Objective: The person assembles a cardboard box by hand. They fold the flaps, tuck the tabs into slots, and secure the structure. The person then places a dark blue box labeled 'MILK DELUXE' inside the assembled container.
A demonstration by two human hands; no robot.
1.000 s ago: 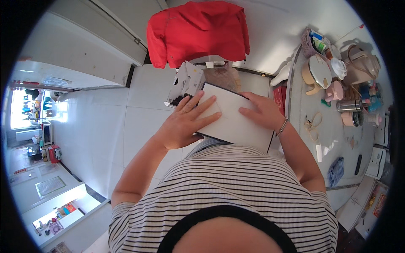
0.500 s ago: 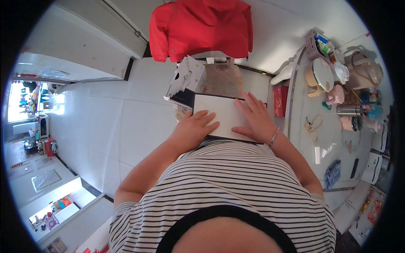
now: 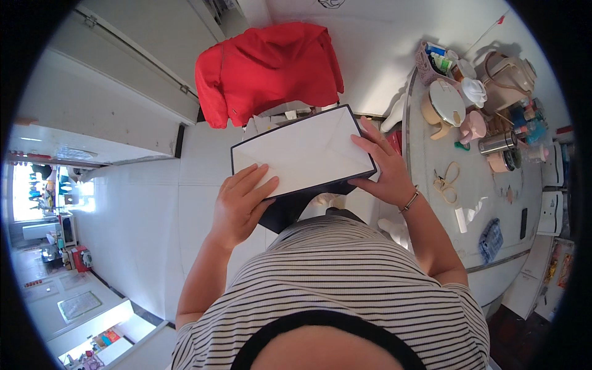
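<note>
I hold a flat white box with dark edges (image 3: 305,151) in front of my chest, its broad white face turned up toward me. My left hand (image 3: 242,203) grips its near left corner, fingers spread over the white face. My right hand (image 3: 382,166) clasps the right edge, with a thin bracelet at the wrist. A dark flap hangs under the box near my striped shirt. Below the box stands a chair draped with a red garment (image 3: 268,68).
A round white table (image 3: 468,203) on the right carries a kettle (image 3: 509,71), a lidded pot (image 3: 444,102), cups, a metal tumbler (image 3: 496,143), a basket of bottles, rubber bands, and a blue cloth (image 3: 491,239). White floor tiles spread left; a white door (image 3: 123,80) stands upper left.
I have lifted the white box up and closer to my view. It sat lower by the chair and cardboard box before. Both hands stayed on it.
</note>
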